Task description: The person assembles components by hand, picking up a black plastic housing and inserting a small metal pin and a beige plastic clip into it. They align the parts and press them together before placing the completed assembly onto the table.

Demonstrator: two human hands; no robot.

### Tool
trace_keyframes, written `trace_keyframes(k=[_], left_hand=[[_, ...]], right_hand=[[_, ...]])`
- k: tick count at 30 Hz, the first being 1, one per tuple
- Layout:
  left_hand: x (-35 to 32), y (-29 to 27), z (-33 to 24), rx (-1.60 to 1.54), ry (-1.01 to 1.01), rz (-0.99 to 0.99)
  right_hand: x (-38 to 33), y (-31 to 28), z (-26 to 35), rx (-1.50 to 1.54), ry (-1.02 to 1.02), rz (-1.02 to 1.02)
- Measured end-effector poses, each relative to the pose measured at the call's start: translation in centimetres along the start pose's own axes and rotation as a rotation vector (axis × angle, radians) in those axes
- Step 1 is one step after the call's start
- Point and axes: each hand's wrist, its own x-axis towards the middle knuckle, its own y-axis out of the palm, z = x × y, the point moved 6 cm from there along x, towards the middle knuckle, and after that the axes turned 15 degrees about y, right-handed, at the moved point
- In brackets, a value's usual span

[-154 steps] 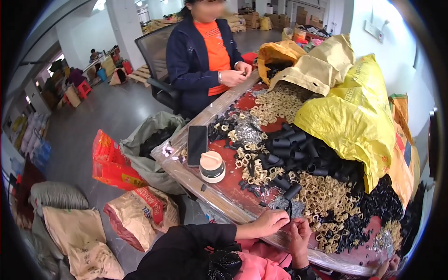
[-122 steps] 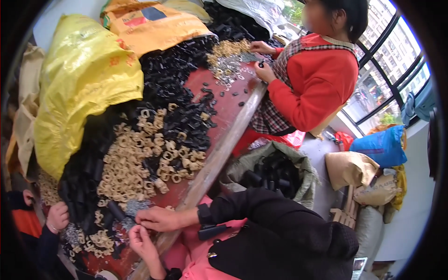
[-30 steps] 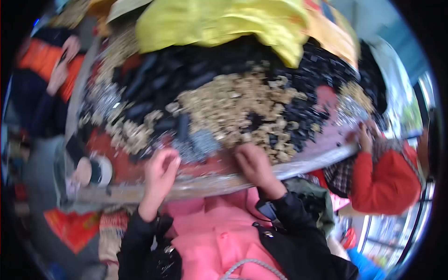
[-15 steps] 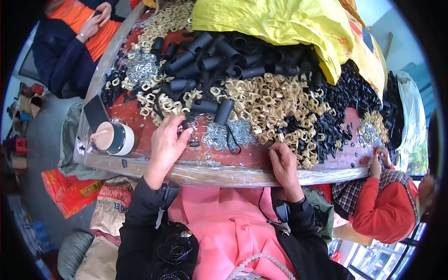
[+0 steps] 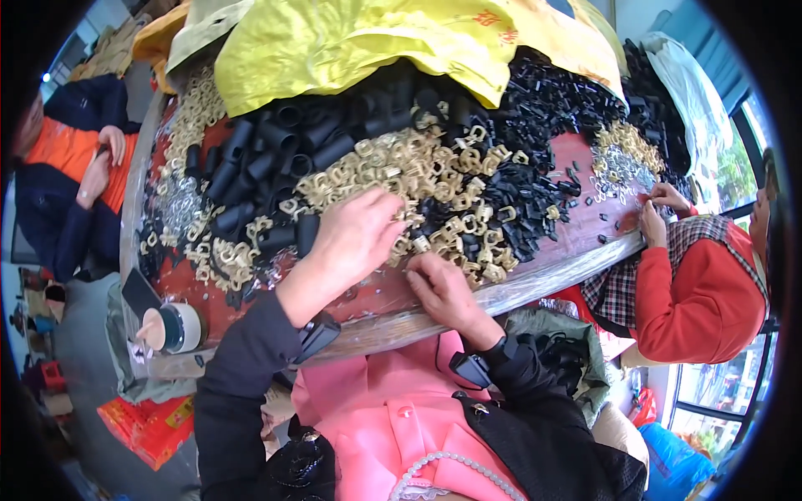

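Note:
My left hand [image 5: 355, 234] reaches over the near edge of a heap of tan plastic buckle-like rings [image 5: 368, 171], fingers bent and tips close together. Whatever lies between those fingertips is hidden. Just right of it and nearer the table edge is my right hand [image 5: 443, 288], its fingers closed in a pinch. A small tan plastic ring [image 5: 420, 244] shows at its fingertips. To the right of the tan heap lie many small black plastic pieces [image 5: 522, 200]. Black plastic tubes [image 5: 259, 150] are piled behind and to the left.
A plastic-wrapped rim [image 5: 535, 280] edges the red table. A lidded jar [image 5: 180, 326] and a dark phone-like slab [image 5: 144, 290] sit at the left corner. Yellow sacking [image 5: 368, 50] covers the far side. Co-workers sit left, in orange [image 5: 63, 150], and right, in red [image 5: 681, 284].
My view has swung to the right. The left hand has moved right, from the small pieces near the tubes to the tan heap beside my right hand, which still pinches a small piece.

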Motion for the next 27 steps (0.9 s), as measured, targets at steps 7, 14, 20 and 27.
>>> trace_keyframes(k=[7,14,20,27], left_hand=[[9.0,8.9,1.7,-0.100,0.153,0.070],[13.6,11.7,3.3,0.204,-0.040,0.125],[14.3,12.9,4.5,0.321,-0.145,0.313],[13.2,11.0,2.5,0.332,0.122,0.085]], right_hand=[[0.0,0.2,0.0,0.132,-0.034,0.074],[0.1,0.2,-0.8,0.135,-0.065,0.061],[0.0,-0.1,-0.4,0.133,-0.071,0.077],[-0.2,-0.3,-0.3,0.136,-0.078,0.075]])
